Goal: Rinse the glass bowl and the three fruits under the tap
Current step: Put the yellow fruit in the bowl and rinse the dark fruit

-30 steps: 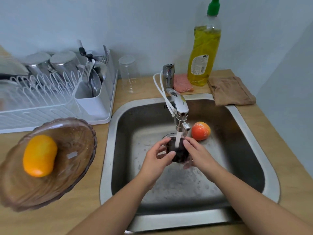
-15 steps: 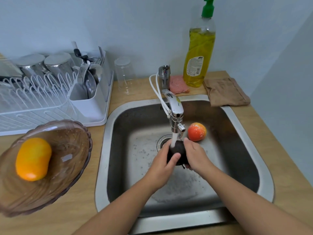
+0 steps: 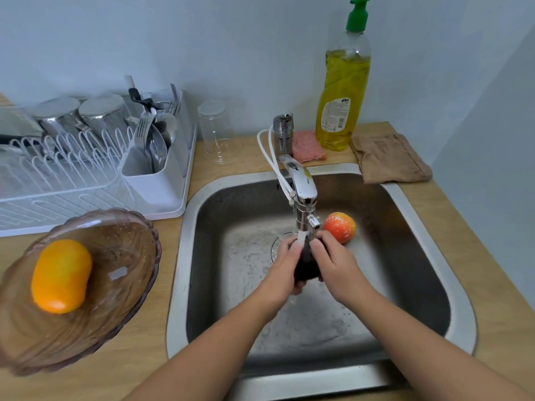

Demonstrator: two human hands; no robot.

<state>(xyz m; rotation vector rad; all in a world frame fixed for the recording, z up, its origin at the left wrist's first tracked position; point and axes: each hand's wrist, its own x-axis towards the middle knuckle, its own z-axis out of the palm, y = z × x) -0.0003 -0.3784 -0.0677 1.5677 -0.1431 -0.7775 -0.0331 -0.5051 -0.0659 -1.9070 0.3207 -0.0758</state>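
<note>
Nearest the camera, two bare forearms reach over the front rim of the steel sink (image 3: pixel 176 285), which is set into a wooden counter (image 3: pixel 139 363). Over the middle of the basin the left hand (image 3: pixel 282 269) and the right hand (image 3: pixel 335 264) are both wrapped around a dark fruit (image 3: pixel 307 266), fingers curled over it from either side, right under the stream from the tap (image 3: pixel 302 195). Most of that fruit is covered by the hands, so its kind is hard to make out. Just right of the spout, a red-orange fruit (image 3: pixel 340 227) lies wet on the sink floor, apart from the hands.

On the counter to the near left sits the tinted glass bowl (image 3: pixel 121 256), its near-left edge cut off by the frame, with an orange fruit (image 3: pixel 60 274) lying inside it. Behind the bowl is a white dish rack (image 3: pixel 86 180) holding steel cups and cutlery, cropped at the left. Farther back, a clear glass (image 3: pixel 218 134) stands upside down beside the rack. Against the pale wall at the far edge stand a pink scrubber (image 3: pixel 308 146), a bottle of yellow dish soap (image 3: pixel 343 91) with a green pump, and a folded brown cloth (image 3: pixel 388 159) on the sink's far right corner.
</note>
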